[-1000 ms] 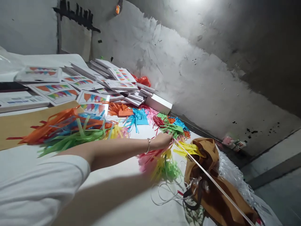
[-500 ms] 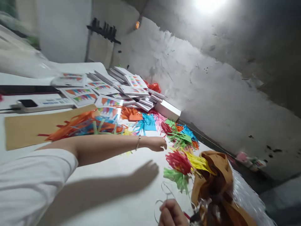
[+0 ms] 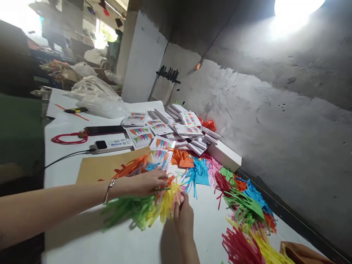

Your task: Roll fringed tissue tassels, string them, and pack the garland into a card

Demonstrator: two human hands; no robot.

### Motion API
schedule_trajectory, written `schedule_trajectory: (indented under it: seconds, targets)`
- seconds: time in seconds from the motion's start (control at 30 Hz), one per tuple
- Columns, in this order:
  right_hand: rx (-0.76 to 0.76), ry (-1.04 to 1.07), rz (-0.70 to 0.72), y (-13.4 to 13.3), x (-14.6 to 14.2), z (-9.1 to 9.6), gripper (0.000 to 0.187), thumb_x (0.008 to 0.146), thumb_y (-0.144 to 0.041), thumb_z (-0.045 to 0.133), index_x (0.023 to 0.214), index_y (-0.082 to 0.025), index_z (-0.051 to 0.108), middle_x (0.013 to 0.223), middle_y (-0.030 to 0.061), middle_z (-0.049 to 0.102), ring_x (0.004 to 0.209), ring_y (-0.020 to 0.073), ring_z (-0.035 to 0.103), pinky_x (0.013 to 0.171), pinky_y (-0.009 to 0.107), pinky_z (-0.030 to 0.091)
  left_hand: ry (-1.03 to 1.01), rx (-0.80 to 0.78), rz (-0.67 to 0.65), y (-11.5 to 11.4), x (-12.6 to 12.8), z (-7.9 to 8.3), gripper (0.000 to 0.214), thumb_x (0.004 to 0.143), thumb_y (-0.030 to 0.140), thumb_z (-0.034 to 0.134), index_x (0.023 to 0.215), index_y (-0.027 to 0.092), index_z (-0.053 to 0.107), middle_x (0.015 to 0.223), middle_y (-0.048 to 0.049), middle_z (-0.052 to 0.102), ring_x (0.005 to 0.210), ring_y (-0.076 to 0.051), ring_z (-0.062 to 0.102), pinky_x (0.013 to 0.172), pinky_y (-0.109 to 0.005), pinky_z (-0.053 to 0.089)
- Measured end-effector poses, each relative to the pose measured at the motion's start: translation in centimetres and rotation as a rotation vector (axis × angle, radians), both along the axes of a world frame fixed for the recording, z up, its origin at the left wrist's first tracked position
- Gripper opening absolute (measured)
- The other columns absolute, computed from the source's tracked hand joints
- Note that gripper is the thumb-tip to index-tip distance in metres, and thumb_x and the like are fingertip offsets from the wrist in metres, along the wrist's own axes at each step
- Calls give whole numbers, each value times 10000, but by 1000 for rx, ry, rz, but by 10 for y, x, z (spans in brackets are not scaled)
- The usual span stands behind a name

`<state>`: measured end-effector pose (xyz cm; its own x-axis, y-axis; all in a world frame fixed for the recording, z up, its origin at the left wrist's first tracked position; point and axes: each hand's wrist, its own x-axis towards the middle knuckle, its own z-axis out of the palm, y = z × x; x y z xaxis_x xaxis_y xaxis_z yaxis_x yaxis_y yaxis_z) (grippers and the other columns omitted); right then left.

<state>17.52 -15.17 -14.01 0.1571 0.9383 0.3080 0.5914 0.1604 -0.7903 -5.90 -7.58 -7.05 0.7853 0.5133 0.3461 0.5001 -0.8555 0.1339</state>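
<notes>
Over a bunch of fringed paper tassels, my left hand [image 3: 150, 182] reaches in from the left, its fingers curled down and closed on them. My right hand [image 3: 184, 216] comes from below, thumb and index finger pinching at the pink tassel [image 3: 178, 198]. Between and beneath my hands hangs a yellow tassel [image 3: 165, 205]. Under my left forearm spreads a green tassel [image 3: 132, 209], and an orange tassel [image 3: 134, 167] lies behind my wrist. My fingers partly hide where the strips meet.
Printed cards [image 3: 189, 130] are heaped at the back beside a white box [image 3: 225, 156]. Loose tassels [image 3: 244, 201] run along the wall side. A brown sheet [image 3: 93, 168], a phone [image 3: 104, 130], a white device [image 3: 112, 145] and red cord [image 3: 66, 138] lie left. Brown cloth [image 3: 299, 253] sits front right.
My left hand has drawn back left from over the table onto the tassels. My right hand has left the brown cloth and white string and joined it. The view has swung right-to-left.
</notes>
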Motion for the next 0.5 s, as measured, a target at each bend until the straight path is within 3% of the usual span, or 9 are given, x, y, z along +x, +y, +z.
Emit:
schedule_trajectory:
  seconds: [0.07, 0.17, 0.23, 0.3, 0.4, 0.5]
  targets:
    - [-12, -112, 48, 8, -5, -4, 319, 807, -378, 566, 1074, -257, 691, 820, 39, 726, 667, 209, 644, 581, 262, 384, -21, -10, -8, 0, -13, 0, 206, 953, 240, 573, 1125, 266, 684, 1297, -59, 632, 1184, -233, 562, 1074, -341, 386]
    - [-45, -223, 23, 6, 4, -4, 193, 829, -355, 541, 813, -249, 702, 727, 61, 723, 637, 224, 653, 557, 271, 368, -117, -52, 94, 9, -33, -1, 231, 968, 261, 542, 1141, 228, 691, 1313, -96, 627, 1206, -260, 558, 1074, -375, 402]
    - [-64, -251, -25, -4, 18, -2, 254, 888, -359, 472, 852, -241, 693, 729, 66, 727, 641, 228, 667, 559, 274, 385, -182, -92, 172, 18, -45, -1, 219, 954, 242, 550, 1099, 214, 711, 1232, -97, 668, 1127, -247, 603, 1014, -350, 452]
    - [-68, -254, -80, -17, 30, -1, 322, 934, -361, 386, 1008, -217, 664, 759, 68, 730, 656, 229, 676, 579, 278, 413, -215, -118, 220, 28, -50, 1, 195, 941, 206, 546, 1014, 205, 727, 1112, -84, 705, 1029, -224, 638, 943, -318, 489]
    - [-61, -250, -133, -39, 34, -10, 372, 946, -395, 343, 1124, -176, 587, 652, 27, 661, 580, 226, 637, 577, 290, 419, -214, -129, 221, 41, -35, 9, 207, 953, 170, 521, 954, 180, 728, 1024, -77, 712, 969, -204, 648, 895, -302, 504]
    - [-24, -249, -156, -62, 16, -29, 340, 945, -429, 351, 1068, -203, 573, 565, -32, 567, 503, 209, 588, 536, 284, 396, -170, -155, 151, 54, 9, 18, 145, 957, 178, 576, 960, 159, 720, 1005, -71, 709, 946, -184, 659, 882, -304, 520]
